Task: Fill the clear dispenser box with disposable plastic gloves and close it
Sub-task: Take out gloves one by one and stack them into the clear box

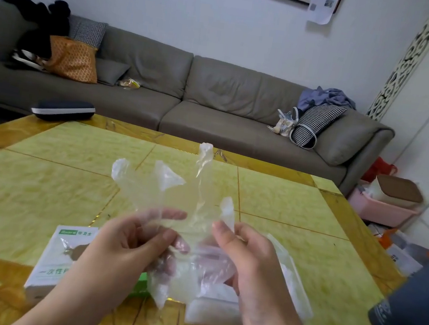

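Room: living room with a long grey sofa (pixel 178 95) along the far wall, from 9 to 2 o'clock of the table; cushions, bags and clothes lie on it.
Surface: yellow-green stone table (pixel 42 175) with an amber border, filling the lower half of the view.
Glove: one clear plastic glove (pixel 176 198) held up above the table centre, its finger tubes pointing to 12 o'clock, some of them creased or folded over.
My left hand (pixel 126 243): at 7 o'clock of the glove, thumb and fingers pinching the glove's cuff end; some fingers show through the film.
My right hand (pixel 247 256): at 5 o'clock of the glove, thumb and curled fingers gripping the film on its right side; the two hands are close but apart.
Glove packet: white and green printed box (pixel 59 256) lying flat on the table at 7 o'clock, partly hidden by my left forearm.
Dispenser box: clear box (pixel 215 315) on the table at 6 o'clock, below and behind my right hand; I cannot tell whether its lid is on.
Loose film: more clear plastic (pixel 292 270) spreads at 4 o'clock beside my right wrist.
Other items: dark case (pixel 63 111) at the far left table edge, 10 o'clock; grey-blue tumbler (pixel 416 300) at 3 o'clock.
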Available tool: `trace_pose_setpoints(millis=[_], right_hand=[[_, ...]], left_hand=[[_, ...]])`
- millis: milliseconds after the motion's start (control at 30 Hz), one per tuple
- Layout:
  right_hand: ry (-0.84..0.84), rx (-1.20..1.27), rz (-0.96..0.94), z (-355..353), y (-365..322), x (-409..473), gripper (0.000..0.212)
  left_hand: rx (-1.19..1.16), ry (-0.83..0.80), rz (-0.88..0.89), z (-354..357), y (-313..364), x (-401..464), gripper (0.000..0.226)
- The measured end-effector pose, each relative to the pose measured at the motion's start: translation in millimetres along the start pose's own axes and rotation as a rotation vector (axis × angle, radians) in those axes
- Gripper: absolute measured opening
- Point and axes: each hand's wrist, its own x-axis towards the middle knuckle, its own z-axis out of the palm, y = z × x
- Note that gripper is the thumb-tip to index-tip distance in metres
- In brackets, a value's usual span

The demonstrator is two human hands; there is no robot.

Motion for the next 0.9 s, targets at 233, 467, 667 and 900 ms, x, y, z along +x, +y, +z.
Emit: trace_pose_setpoints(millis=[233,467,667,900], right_hand=[[0.165,0.241,-0.099,-4.4,-3.7,6.7,0.005],[0.303,0.217,-0.136,-13.7,-11.3,6.2,0.020],[0.018,0.201,0.018,-10.0,-7.7,1.3,0.029],[-0.059,0.032,-0.016,-11.0,-3.0,1.2,0.003]], left_hand=[[0.076,-0.034,0.023,-4.4,-1.0,1.5,0.027],[0.066,-0.046,-0.029,-3.0,1.5,1.9,0.028],[0.101,-0.061,0.029,1.7,-2.2,-0.8,0.029],[-0.024,0.169,-0.040,0.1,4.5,4.9,0.030]])
